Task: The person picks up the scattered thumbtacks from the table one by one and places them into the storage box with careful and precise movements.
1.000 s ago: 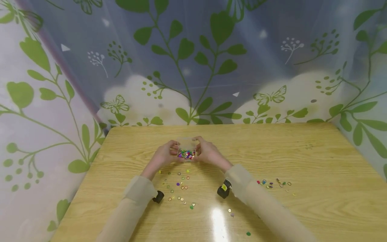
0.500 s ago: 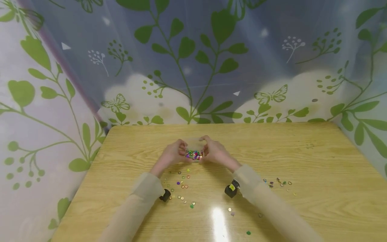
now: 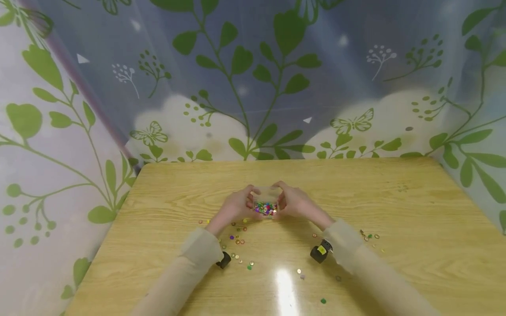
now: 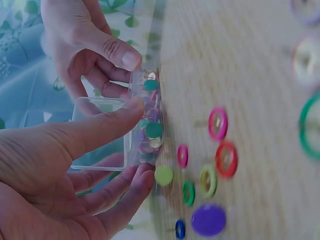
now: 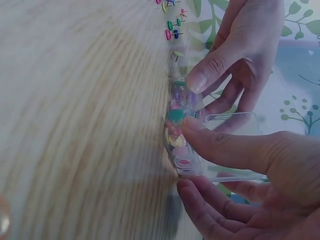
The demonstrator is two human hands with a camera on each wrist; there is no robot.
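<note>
head cam: 2 hands w/ 1 clear box btwn

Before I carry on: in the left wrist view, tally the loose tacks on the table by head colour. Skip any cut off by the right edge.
Pink tacks: 2
Lime tacks: 2
Red tack: 1
Green tack: 1
Purple tack: 1
Blue tack: 1
Total: 8

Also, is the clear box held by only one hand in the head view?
No, the left hand and the right hand both hold the clear box, one at each side.
</note>
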